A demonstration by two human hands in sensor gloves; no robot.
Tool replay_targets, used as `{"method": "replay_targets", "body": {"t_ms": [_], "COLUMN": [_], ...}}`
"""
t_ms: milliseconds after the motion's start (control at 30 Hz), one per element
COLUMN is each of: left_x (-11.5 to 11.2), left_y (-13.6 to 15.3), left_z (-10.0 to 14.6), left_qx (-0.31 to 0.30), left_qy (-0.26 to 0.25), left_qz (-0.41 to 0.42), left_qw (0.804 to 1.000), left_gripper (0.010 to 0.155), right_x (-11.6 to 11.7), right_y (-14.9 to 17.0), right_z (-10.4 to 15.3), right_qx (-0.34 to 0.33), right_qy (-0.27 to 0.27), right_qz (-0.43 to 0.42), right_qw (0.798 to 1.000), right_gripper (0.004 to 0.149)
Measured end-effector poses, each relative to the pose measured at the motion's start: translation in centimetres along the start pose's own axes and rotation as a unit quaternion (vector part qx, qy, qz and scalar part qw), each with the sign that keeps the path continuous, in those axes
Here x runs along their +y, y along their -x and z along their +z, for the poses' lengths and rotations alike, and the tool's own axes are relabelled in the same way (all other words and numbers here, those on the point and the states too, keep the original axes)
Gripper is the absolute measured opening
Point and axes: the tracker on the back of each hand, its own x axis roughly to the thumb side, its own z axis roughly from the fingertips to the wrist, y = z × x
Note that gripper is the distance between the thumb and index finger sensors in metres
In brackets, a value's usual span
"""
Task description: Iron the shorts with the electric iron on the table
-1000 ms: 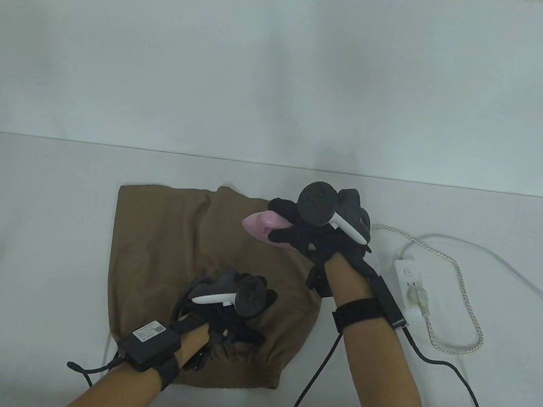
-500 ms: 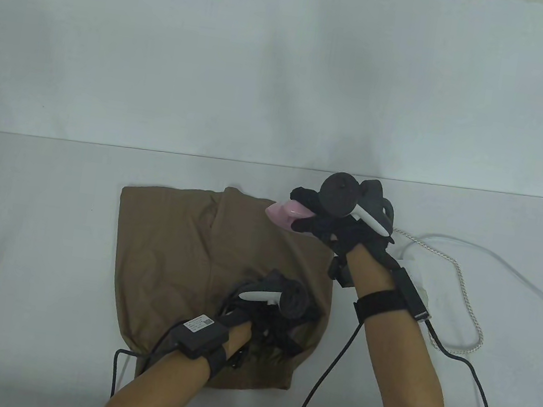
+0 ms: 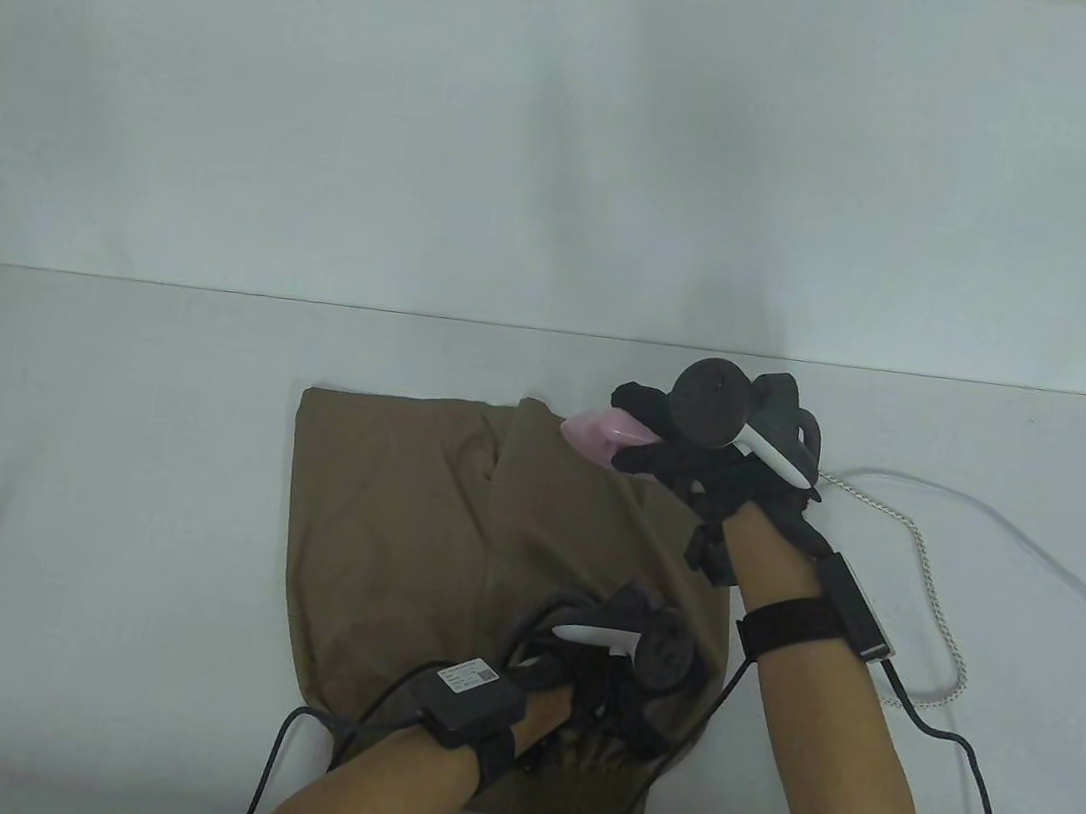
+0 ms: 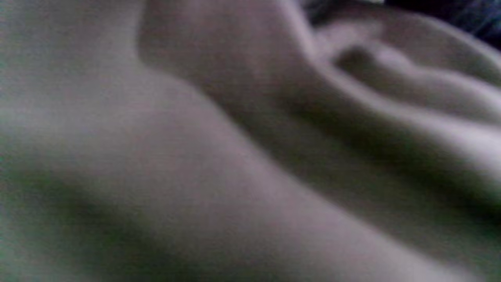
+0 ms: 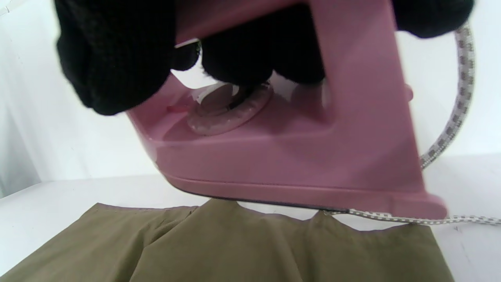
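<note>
Brown shorts (image 3: 444, 535) lie flat on the white table (image 3: 88, 484), waistband toward the near edge. My left hand (image 3: 630, 687) rests low on the right side by the gathered waistband and grips the fabric; the tracker hides its fingers. The left wrist view shows only blurred folds of the shorts (image 4: 250, 156). My right hand (image 3: 668, 450) holds the pink iron (image 3: 600, 430) by its handle at the shorts' far right corner. In the right wrist view my fingers (image 5: 113, 58) wrap the handle, and the iron (image 5: 297, 156) hangs just above the shorts (image 5: 235, 246).
The iron's braided cord (image 3: 936, 594) loops on the table to the right, next to a thin white cable (image 3: 1075, 573). Black glove cables (image 3: 981, 812) trail off the near edge. My right wrist covers the power strip. A white wall stands behind the table.
The shorts have slid to the right under my left hand, which moved right with them. My right hand carried the iron right, from over the fabric to its far right corner.
</note>
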Motion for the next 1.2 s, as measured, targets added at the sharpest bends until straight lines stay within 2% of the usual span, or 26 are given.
{"method": "replay_targets", "body": {"t_ms": [167, 267, 367, 567, 667, 733, 833, 867, 900, 967, 1033, 1200], "left_x": [1.2, 1.8, 1.5, -2.0, -3.9, -5.4, -8.0, -8.4, -8.4, -8.5, -8.4, -8.3], "left_y": [-0.5, 0.7, 2.9, 7.5, 9.0, 10.0, 11.6, 11.9, 12.1, 12.0, 11.8, 12.1], "left_z": [2.0, 5.1, 8.8, 17.2, 20.1, 21.4, 21.9, 22.3, 22.4, 22.3, 22.2, 22.4], "left_qx": [0.011, 0.033, 0.063, 0.128, 0.148, 0.157, 0.182, 0.185, 0.185, 0.187, 0.185, 0.181], "left_qy": [-0.011, -0.017, -0.037, -0.027, -0.022, -0.001, 0.047, 0.047, 0.028, 0.041, 0.032, 0.034], "left_qz": [-0.039, -0.055, -0.057, -0.056, -0.051, -0.034, 0.0, 0.012, 0.024, 0.027, 0.012, 0.037], "left_qw": [0.999, 0.998, 0.996, 0.99, 0.987, 0.987, 0.982, 0.982, 0.982, 0.981, 0.982, 0.982], "left_gripper": [0.088, 0.085, 0.083, 0.078, 0.074, 0.072, 0.071, 0.072, 0.072, 0.072, 0.072, 0.072], "right_x": [0.0, 0.0, 0.2, 2.0, 3.0, 3.9, 5.3, 5.9, 6.3, 7.7, 9.0, 12.7], "right_y": [-0.4, -0.6, -1.2, -3.5, -5.2, -6.9, -9.2, -10.1, -10.8, -12.6, -14.2, -17.8], "right_z": [0.3, 0.3, 0.0, -1.8, -2.9, -4.0, -5.6, -6.2, -6.7, -8.0, -9.1, -11.9], "right_qx": [-0.005, -0.008, -0.008, -0.004, -0.008, -0.013, -0.02, -0.022, -0.024, -0.03, -0.034, -0.039], "right_qy": [-0.004, -0.005, -0.005, -0.006, -0.009, -0.01, -0.012, -0.015, -0.018, -0.026, -0.037, -0.077], "right_qz": [0.009, 0.007, -0.002, -0.054, -0.059, -0.056, -0.056, -0.056, -0.056, -0.052, -0.053, -0.057], "right_qw": [1.0, 1.0, 1.0, 0.999, 0.998, 0.998, 0.998, 0.998, 0.998, 0.998, 0.997, 0.995], "right_gripper": [0.068, 0.068, 0.068, 0.068, 0.068, 0.068, 0.068, 0.068, 0.068, 0.068, 0.068, 0.068]}}
